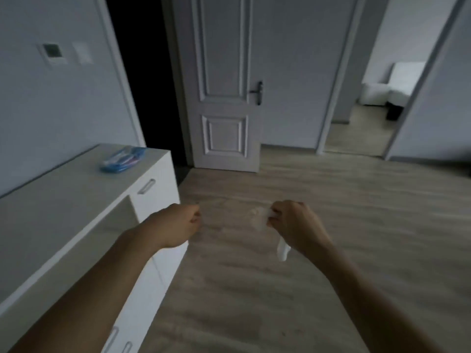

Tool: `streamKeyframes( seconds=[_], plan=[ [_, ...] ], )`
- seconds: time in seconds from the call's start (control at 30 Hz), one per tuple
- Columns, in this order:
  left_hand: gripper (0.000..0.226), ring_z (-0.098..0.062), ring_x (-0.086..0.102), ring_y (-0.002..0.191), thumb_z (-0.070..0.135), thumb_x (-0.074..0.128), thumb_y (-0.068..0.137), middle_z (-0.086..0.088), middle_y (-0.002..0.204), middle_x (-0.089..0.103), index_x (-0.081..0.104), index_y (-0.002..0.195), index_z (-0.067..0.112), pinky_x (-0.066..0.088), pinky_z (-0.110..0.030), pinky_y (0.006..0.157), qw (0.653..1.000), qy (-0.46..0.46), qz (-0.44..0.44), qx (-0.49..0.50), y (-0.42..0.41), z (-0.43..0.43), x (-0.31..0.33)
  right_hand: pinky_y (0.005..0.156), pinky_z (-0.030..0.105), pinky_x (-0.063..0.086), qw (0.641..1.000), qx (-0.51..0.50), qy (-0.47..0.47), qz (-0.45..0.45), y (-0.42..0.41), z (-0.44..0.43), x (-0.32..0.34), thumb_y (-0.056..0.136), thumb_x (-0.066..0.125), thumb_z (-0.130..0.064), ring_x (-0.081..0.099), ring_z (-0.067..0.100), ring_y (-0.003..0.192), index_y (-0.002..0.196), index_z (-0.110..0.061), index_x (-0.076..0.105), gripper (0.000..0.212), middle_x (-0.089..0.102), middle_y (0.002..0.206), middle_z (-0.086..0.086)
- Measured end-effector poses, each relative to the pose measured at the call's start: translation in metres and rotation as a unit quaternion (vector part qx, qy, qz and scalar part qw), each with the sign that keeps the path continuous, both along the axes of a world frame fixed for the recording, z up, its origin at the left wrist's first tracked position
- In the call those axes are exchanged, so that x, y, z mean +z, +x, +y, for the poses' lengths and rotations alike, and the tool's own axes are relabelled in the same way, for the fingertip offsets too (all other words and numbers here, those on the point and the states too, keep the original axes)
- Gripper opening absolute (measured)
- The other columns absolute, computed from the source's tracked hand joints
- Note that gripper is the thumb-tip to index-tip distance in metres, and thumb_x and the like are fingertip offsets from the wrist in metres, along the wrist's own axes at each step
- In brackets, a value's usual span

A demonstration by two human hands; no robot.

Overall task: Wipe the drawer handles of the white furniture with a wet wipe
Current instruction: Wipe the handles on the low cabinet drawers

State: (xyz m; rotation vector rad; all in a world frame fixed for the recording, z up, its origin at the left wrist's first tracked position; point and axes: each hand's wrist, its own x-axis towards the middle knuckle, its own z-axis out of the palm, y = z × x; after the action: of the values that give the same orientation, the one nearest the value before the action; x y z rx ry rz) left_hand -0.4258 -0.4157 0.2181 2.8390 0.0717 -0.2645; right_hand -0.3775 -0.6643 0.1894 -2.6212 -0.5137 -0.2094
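Right grip [293, 225] pinches a white wet wipe [283, 250] between thumb and curled fingers. One end hangs below the palm, and the other blurs out toward the left grip [175, 222]. That one has its fingers curled in as well, though I cannot tell whether it has a corner of the wipe or nothing at all.

Both are held out over the wooden floor [331, 225], just off the front edge of the white counter [51, 220] on the person's left, and neither touches it. A silver drawer handle [146, 186] sits near the counter's far corner, and two lower handles [112, 337] show at the bottom of the view, beside the left forearm.

A blue pack [122, 155] lies on the counter's far end. Ahead and to the right the floor runs open to a white panelled door [224, 98] and a doorway [362, 128], with a bed [392, 90] beyond.
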Motion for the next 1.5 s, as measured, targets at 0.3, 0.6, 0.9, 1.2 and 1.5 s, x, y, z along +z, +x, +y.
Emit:
streamKeyframes(
  seconds=[0.3,0.6,0.9,1.2,1.5],
  plan=[
    [0.031,-0.025,0.056,0.112,0.031,0.043,0.105,-0.007,0.126,0.061,0.058,0.126,0.014,0.046,-0.033,0.095,0.972,0.043,0.053,-0.224,0.267,-0.23,-0.021,0.06,0.032,0.045,0.981,-0.194,-0.018,0.021,0.163,-0.216,-0.008,0.089,0.06,-0.021,0.058,0.021,0.072,0.087,-0.01,0.065,0.013,0.059,0.076,0.0],
    [0.033,-0.027,0.057,0.114,0.035,0.042,0.105,-0.01,0.13,0.06,0.058,0.124,0.014,0.046,-0.035,0.097,0.927,0.077,0.013,-0.368,0.558,-0.469,-0.005,0.065,0.033,0.046,0.932,-0.36,-0.046,0.011,0.361,-0.426,0.013,0.09,0.059,-0.023,0.06,0.024,0.08,0.09,-0.011,0.065,0.014,0.059,0.085,0.001],
    [0.036,-0.024,0.054,0.12,0.035,0.041,0.106,-0.006,0.136,0.057,0.053,0.134,0.016,0.044,-0.037,0.102,0.827,0.154,0.013,-0.54,0.767,-0.787,-0.013,0.062,0.031,0.036,0.83,-0.556,-0.037,-0.014,0.491,-0.673,-0.004,0.09,0.06,-0.026,0.061,0.031,0.087,0.093,-0.015,0.067,0.014,0.066,0.096,0.006],
    [0.036,-0.023,0.055,0.119,0.034,0.041,0.106,-0.005,0.135,0.058,0.055,0.134,0.016,0.045,-0.033,0.099,0.82,0.121,-0.03,-0.558,1.02,-1.059,0.023,0.06,0.03,0.033,0.811,-0.585,-0.003,-0.013,0.732,-0.93,0.015,0.091,0.058,-0.02,0.058,0.028,0.087,0.094,-0.011,0.067,0.013,0.066,0.097,0.008],
    [0.037,-0.023,0.052,0.124,0.035,0.042,0.105,-0.005,0.138,0.056,0.054,0.135,0.017,0.043,-0.032,0.102,0.798,0.133,-0.025,-0.588,1.244,-1.355,-0.014,0.062,0.031,0.038,0.818,-0.575,-0.008,-0.008,0.962,-1.211,-0.009,0.094,0.056,-0.022,0.059,0.026,0.082,0.097,-0.01,0.068,0.017,0.061,0.093,0.004]
  ],
)
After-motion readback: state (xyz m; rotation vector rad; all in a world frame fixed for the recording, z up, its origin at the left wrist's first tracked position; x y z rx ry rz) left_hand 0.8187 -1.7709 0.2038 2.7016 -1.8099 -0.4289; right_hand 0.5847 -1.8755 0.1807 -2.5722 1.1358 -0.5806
